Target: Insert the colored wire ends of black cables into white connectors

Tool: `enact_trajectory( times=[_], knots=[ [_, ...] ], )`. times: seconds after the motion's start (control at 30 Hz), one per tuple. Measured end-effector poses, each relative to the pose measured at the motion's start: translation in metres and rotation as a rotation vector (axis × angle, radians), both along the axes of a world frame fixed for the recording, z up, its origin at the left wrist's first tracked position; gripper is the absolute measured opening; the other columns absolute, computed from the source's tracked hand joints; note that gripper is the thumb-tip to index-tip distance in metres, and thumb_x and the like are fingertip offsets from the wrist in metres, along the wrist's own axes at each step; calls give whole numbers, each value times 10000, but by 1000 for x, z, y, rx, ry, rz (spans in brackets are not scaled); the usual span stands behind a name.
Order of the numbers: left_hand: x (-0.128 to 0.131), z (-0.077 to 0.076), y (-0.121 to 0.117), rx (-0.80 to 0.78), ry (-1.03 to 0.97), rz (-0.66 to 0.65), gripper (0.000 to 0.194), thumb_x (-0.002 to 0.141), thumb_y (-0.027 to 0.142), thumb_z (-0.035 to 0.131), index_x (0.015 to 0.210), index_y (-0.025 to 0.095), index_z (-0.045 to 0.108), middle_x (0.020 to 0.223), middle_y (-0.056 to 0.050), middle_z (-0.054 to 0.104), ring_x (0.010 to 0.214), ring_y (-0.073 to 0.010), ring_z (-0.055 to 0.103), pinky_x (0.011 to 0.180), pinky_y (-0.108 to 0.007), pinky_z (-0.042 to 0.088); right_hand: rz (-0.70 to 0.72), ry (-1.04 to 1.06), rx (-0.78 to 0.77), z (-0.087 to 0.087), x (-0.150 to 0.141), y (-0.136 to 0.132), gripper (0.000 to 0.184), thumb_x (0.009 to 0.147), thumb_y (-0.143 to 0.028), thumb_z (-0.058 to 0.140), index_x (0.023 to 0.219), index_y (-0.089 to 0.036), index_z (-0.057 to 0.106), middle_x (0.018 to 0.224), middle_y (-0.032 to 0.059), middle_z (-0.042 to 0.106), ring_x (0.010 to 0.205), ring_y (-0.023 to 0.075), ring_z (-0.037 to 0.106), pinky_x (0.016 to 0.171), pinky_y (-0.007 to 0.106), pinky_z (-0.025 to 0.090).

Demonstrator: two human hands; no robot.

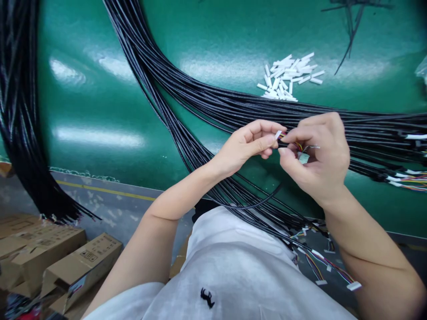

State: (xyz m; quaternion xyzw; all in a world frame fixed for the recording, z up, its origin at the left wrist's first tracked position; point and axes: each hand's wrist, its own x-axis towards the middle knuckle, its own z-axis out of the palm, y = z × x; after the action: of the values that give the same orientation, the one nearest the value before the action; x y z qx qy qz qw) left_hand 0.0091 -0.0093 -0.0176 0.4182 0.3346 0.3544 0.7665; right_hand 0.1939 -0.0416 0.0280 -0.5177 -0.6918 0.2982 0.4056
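Observation:
My left hand [248, 146] is closed in a pinch on a small white connector housing [278, 134]. My right hand [316, 155] is closed on the thin coloured wires [293, 143] at the end of a black cable, right against that connector. Both hands hover over a thick bundle of black cables [187, 106] that sweeps across the green table [100, 98]. One black cable [256, 203] loops down from my hands toward my lap. A pile of loose white connector housings [288, 78] lies beyond my hands.
Cable ends with coloured wires and white connectors [410, 178] lie at the right, with more hanging at my lap [320, 260]. Another black cable bundle [20, 111] hangs off the table's left. Cardboard boxes [50, 262] sit on the floor. Black cable ties [350, 26] lie far right.

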Motion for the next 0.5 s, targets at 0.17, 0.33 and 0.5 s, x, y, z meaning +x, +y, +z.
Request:
enact_trajectory(
  times=[0.17,0.33,0.5],
  knots=[
    [-2,4,3,-43,-31,70,397,852,507,835,1105,235,696,965,11,743,734,-58,660,704,-218,581,68,-121,30,-3,3,3,142,934,-212,712,934,-354,722,962,72,622,888,276,619,758,459,538],
    [-3,10,2,-5,2,125,373,869,464,824,1125,232,685,884,34,725,727,-52,665,729,-204,584,8,-307,239,-9,2,3,160,978,-162,656,944,-305,719,931,54,619,794,223,628,704,402,527],
    [-5,9,3,152,64,130,382,870,456,822,1164,253,689,878,28,712,802,-83,697,789,-238,592,-16,-249,250,-7,1,4,148,948,-149,688,899,-288,686,900,43,601,743,195,606,634,361,493]
  ],
)
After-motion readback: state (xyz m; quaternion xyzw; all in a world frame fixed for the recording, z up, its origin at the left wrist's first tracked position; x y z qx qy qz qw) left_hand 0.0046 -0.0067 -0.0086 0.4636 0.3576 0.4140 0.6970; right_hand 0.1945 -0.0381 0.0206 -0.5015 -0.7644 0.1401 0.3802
